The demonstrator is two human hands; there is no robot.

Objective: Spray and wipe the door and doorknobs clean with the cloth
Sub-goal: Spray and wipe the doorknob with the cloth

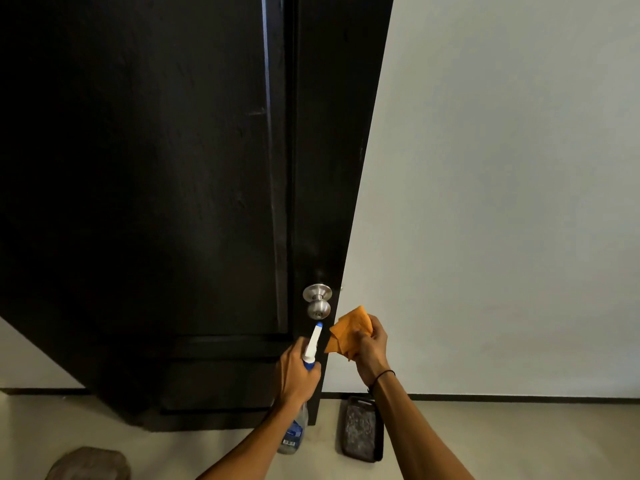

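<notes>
A black panelled door (173, 188) stands ajar, its free edge towards the white wall. A silver round doorknob (318, 302) sits near that edge. My left hand (298, 370) grips a clear spray bottle (295, 433) by its white and blue trigger head, the nozzle (318, 329) pointing up at the knob from just below it. My right hand (369, 348) holds a folded orange cloth (349, 329) just right of the door's edge, beside the knob and apart from it.
A white wall (502, 202) with a dark baseboard fills the right. On the beige floor lie a dark tray-like mat (360, 431) right of the door's foot and a brown rounded stone (90, 464) at lower left.
</notes>
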